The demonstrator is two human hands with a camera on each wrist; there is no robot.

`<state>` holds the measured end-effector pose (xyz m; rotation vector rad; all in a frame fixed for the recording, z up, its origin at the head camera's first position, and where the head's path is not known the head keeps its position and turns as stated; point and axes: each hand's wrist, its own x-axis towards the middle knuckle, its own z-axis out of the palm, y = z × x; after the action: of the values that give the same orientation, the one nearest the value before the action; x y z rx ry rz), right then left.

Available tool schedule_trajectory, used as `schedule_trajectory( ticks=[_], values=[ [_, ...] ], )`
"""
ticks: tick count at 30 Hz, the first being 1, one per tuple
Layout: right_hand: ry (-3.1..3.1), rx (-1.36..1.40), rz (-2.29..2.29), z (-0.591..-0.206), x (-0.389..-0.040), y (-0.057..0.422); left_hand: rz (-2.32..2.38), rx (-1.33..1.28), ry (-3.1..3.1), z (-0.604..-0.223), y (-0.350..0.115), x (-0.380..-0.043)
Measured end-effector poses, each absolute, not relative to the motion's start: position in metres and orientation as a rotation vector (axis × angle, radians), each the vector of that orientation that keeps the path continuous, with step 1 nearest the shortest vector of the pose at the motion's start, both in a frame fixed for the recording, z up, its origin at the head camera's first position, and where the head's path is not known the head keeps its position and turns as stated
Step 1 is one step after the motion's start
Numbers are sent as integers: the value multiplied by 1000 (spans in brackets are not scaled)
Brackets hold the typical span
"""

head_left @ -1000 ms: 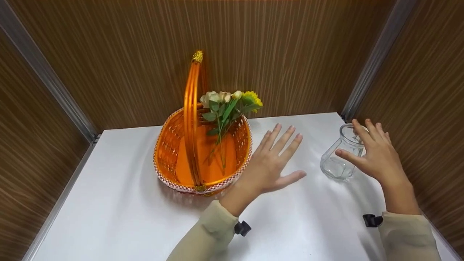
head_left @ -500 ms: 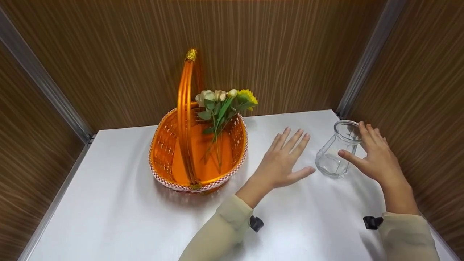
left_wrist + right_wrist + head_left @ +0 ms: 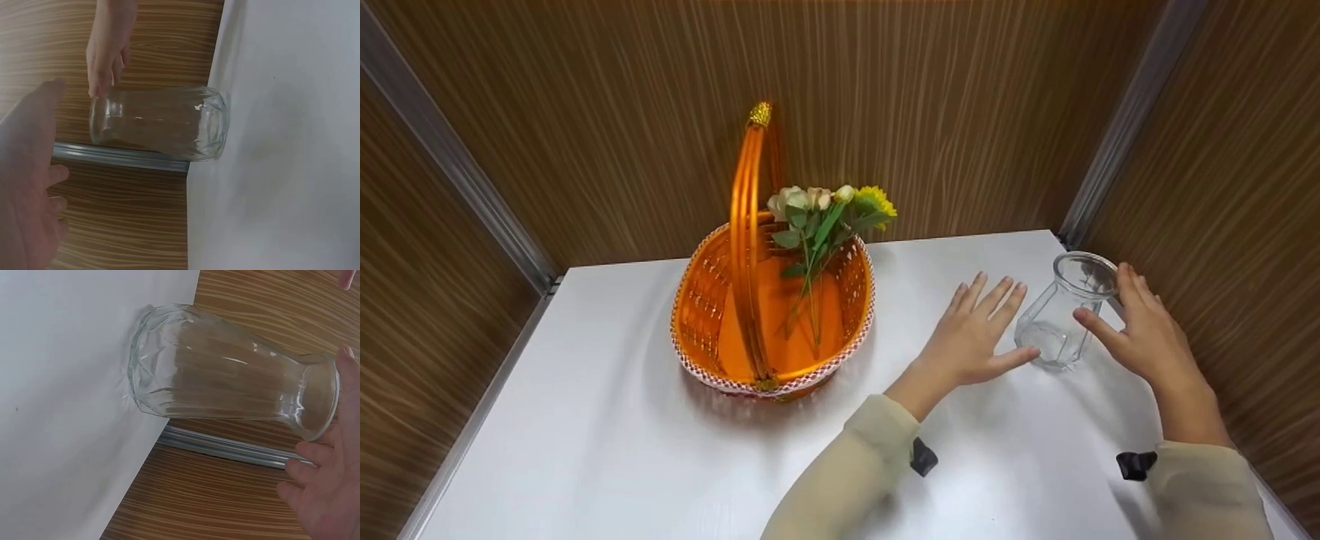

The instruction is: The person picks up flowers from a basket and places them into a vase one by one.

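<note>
A clear glass vase (image 3: 1050, 322) with a faceted body and a wide round rim stands upright at the right of the white table. To its left is my left hand (image 3: 971, 341), fingers straight and spread, thumb near the vase's base in the head view. On the other side, my right hand (image 3: 1147, 337) has its fingers extended beside the rim. In the right wrist view, the thumb of that right hand (image 3: 332, 489) overlaps the rim of the vase (image 3: 225, 371); contact is unclear. The left wrist view shows a gap between my left hand (image 3: 25, 185) and the vase (image 3: 160, 121).
An orange woven basket (image 3: 705, 300) with a tall arched handle (image 3: 745, 217) sits left of centre. Artificial flowers (image 3: 817, 225), white, pale pink and yellow, lean inside it with heads over the rim. Wood-patterned panels (image 3: 960, 112) enclose the white table (image 3: 585, 420).
My left hand has moved right, away from the basket and towards the vase. My right hand has shifted slightly, staying beside the rim. The basket and flowers stay in place.
</note>
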<state>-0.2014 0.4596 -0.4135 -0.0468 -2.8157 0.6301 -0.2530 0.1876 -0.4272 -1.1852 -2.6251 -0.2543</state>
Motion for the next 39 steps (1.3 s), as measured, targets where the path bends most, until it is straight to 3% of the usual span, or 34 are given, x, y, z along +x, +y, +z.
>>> schedule_trajectory(
  ticks=[24, 39],
  values=[
    [-2963, -64, 511, -399, -237, 481, -167, -1134, -2753, -429, 237, -282],
    [-2965, -26, 444, -397, -232, 479, -176, -1065, -2841, -422, 259, -306]
  ],
)
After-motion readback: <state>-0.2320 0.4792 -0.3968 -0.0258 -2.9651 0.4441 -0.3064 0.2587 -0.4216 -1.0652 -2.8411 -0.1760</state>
